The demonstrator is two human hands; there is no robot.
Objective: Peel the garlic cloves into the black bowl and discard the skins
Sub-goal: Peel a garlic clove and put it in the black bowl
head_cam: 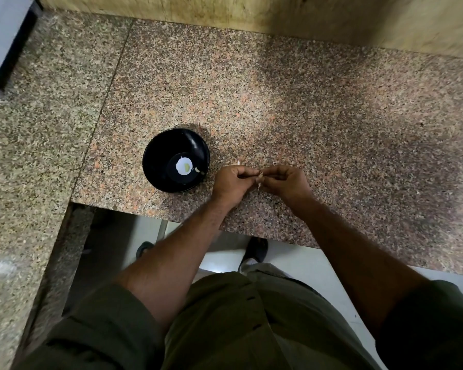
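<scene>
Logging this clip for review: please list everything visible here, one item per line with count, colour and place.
black bowl: one, black, on the counter left of the hands
sticker: one, white with green, bowl bottom
peeled clove: one, pale, inside bowl
garlic clove: one, pale, pinched between both hands
skin scraps: few, white, counter behind hands
counter: one, speckled pink granite
shoe: one, dark, floor below
left hand: pinches clove
right hand: pinches clove

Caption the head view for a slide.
Both hands pinch a garlic clove above the granite counter, right of the black bowl.
</scene>
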